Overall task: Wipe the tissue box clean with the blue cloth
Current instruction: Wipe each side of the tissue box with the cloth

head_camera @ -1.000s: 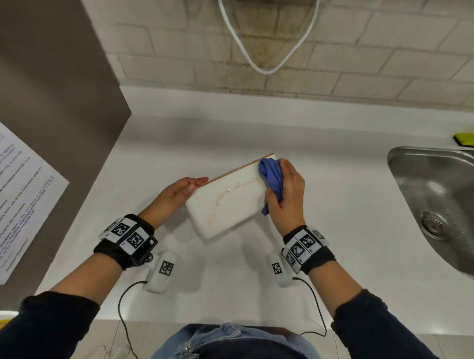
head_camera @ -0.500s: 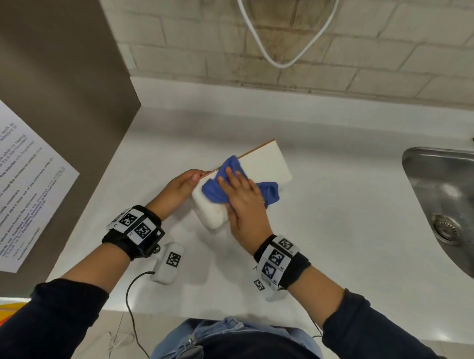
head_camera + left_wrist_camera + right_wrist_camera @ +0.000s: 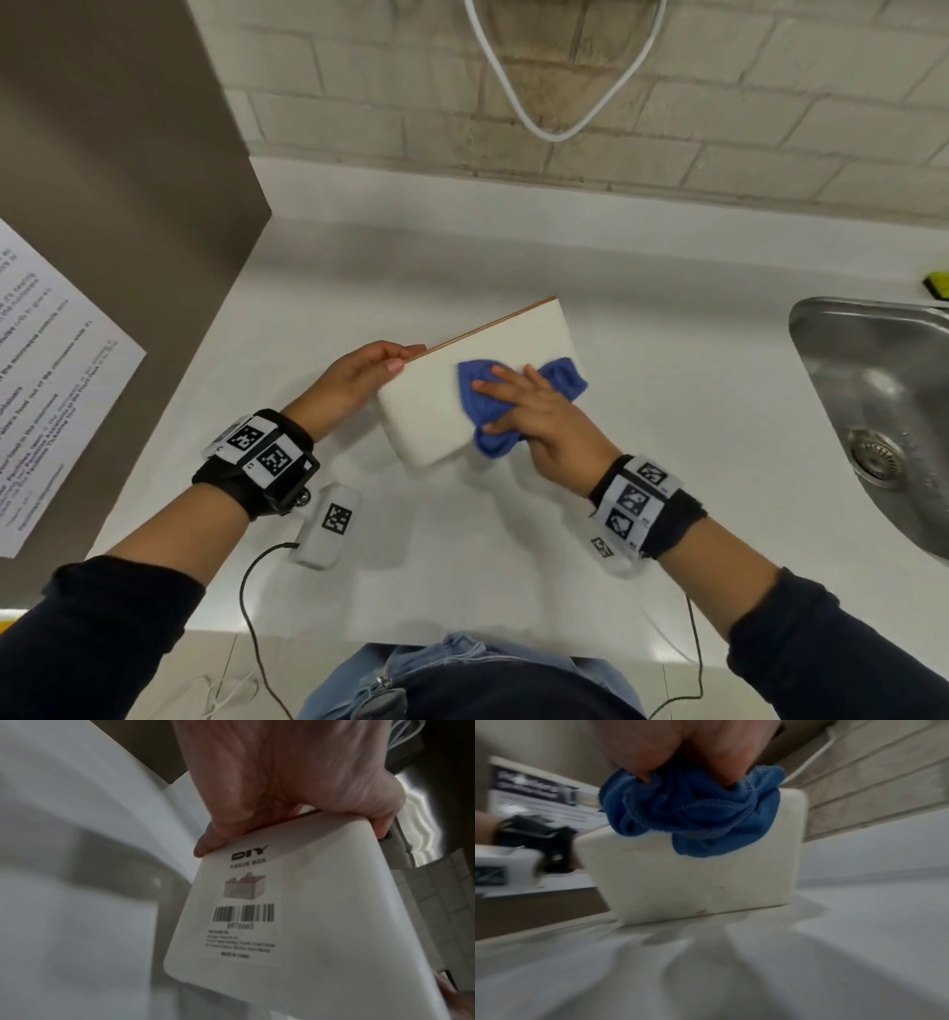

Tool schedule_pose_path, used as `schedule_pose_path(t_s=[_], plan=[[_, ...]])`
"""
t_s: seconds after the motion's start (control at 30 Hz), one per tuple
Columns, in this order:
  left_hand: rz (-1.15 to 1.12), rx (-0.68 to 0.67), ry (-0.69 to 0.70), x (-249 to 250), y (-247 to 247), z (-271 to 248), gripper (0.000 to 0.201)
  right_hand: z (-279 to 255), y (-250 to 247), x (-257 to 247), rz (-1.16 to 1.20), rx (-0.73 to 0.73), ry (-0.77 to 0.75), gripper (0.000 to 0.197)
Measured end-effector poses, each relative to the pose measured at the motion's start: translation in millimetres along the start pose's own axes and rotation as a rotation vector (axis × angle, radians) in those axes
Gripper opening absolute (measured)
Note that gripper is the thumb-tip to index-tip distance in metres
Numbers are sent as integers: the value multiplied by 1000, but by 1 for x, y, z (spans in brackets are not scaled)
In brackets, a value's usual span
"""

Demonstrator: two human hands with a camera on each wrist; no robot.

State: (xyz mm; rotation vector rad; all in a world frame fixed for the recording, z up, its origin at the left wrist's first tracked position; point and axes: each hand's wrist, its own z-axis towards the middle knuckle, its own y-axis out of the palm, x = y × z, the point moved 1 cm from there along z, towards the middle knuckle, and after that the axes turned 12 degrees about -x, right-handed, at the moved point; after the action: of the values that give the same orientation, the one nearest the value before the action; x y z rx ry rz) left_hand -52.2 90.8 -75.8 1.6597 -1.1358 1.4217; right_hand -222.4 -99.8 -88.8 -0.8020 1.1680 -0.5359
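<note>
Wiping the white plastic tissue box (image 3: 477, 380) on the white desk (image 3: 667, 411).
My left hand (image 3: 359, 377) grips its end; my right hand (image 3: 534, 411) presses the crumpled blue cloth (image 3: 518, 395) flat-fingered. Upper face looks clean; faint reddish marks remain on its side.

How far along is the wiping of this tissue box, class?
Done: the tissue box's upturned face shows no stain beside the blue cloth. In hand: the left hand steadies the box while the right hand presses the cloth on it. Left: faint reddish marks remain on the side seen from the right wrist.
</note>
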Motion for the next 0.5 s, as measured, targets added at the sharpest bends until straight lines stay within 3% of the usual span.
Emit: schedule_pose_path(t_s=[0.17,0.33,0.4,0.5], plan=[[41,11,8,-2,3,3,37,-8,-21,23,146,352,251,41],[60,-12,40,-2,10,2,39,-4,-47,31,565,830,625,29],[172,-73,82,0,13,-2,42,-14,-59,35,565,952,710,31],[511,-172,103,4,11,-8,46,-33,-67,42,591,1015,751,26]])
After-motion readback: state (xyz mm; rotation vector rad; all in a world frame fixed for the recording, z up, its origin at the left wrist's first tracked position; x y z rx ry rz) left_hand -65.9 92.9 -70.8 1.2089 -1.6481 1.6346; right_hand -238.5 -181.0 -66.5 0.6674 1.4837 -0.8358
